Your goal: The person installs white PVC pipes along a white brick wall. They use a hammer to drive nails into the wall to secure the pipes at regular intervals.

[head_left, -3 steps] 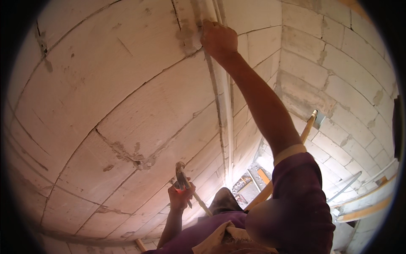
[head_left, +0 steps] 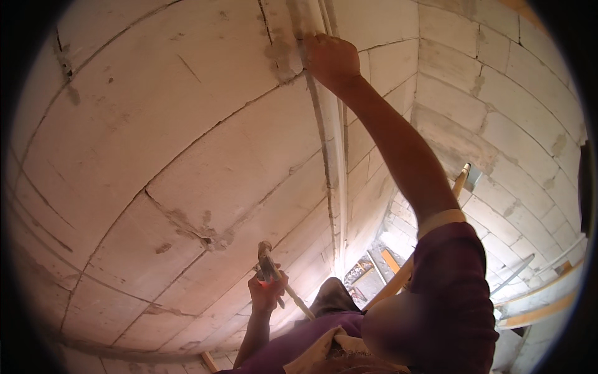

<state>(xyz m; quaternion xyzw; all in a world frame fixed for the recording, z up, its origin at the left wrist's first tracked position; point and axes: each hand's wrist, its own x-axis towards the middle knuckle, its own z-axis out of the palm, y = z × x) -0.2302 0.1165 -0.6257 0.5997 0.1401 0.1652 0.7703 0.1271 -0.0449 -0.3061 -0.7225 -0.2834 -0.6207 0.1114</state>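
Observation:
My left hand is closed around a claw hammer near its head, and the light wooden handle slants down toward my body. A small pointed tip sticks out below the fingers; its kind is unclear. High up, my right hand is a closed fist against the wall, over a groove with a slim white pipe or cable running along it. The line shows above and below the fist. Whatever the right fingers hold, if anything, is hidden.
Large pale blocks with dark joints and mortar smears form the wall. Another block wall meets it at a corner on the right. A wooden pole slants behind my right arm. Planks lie at the lower right.
The view has shifted slightly, so the wall and my right arm sit a little further right in the picture. Both hands keep their closed grip.

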